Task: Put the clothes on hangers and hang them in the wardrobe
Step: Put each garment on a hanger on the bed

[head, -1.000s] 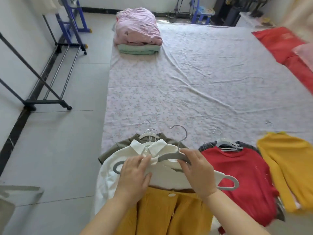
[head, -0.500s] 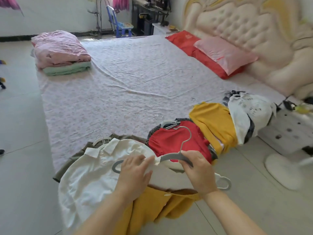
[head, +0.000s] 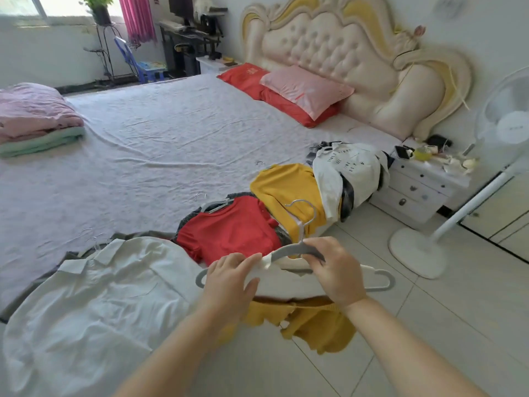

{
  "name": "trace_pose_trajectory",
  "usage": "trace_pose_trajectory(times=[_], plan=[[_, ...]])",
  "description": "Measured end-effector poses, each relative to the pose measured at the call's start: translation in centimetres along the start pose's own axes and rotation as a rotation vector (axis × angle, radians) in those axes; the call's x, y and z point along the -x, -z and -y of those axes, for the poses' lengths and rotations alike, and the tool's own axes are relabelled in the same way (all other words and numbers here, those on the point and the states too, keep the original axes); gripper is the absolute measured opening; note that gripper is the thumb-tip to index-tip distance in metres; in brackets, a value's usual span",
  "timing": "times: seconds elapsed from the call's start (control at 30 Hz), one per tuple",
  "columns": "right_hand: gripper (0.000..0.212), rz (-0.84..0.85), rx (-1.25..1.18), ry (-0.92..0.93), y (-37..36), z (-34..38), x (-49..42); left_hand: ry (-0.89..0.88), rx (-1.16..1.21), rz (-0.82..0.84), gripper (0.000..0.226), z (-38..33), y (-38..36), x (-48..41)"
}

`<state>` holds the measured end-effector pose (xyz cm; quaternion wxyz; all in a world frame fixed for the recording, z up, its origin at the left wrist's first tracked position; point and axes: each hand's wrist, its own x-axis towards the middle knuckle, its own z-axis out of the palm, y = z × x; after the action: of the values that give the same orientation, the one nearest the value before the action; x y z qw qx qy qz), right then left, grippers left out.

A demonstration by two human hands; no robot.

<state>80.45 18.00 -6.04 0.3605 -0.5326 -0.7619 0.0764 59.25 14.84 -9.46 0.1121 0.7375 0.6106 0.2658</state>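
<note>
Head view. Lower centre of frame: grey plastic hanger with a thin metal hook (head: 297, 249), long axis running left-right across the frame, hook pointing up. White-and-mustard-yellow garment (head: 312, 319) draped on it, hem dangling below. Left hand (head: 229, 279) pinching white fabric against the hanger's left arm, with the grey tip poking out past it. Right hand (head: 335, 270) curled round the bar just right of the hook. One hand per side, about equally close. Guessing shoulder-seating stage. Can't spot a wardrobe for sure, so probably a turn away from the bed (head: 171, 144) before hanging.
</note>
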Motion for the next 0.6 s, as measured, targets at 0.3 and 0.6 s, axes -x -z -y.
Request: trace_pose_trajectory(times=[0.3, 0.6], plan=[[0.028, -0.028, 0.109, 0.07, 8.1, -10.1, -2.7, 0.015, 0.055, 0.085, 0.053, -9.5, -7.0, -5.3], [0.028, 0.007, 0.154, -0.018, 9.7, -21.3, -11.5, -0.033, 0.069, 0.108, 0.05, -12.9, -13.2, -17.8]])
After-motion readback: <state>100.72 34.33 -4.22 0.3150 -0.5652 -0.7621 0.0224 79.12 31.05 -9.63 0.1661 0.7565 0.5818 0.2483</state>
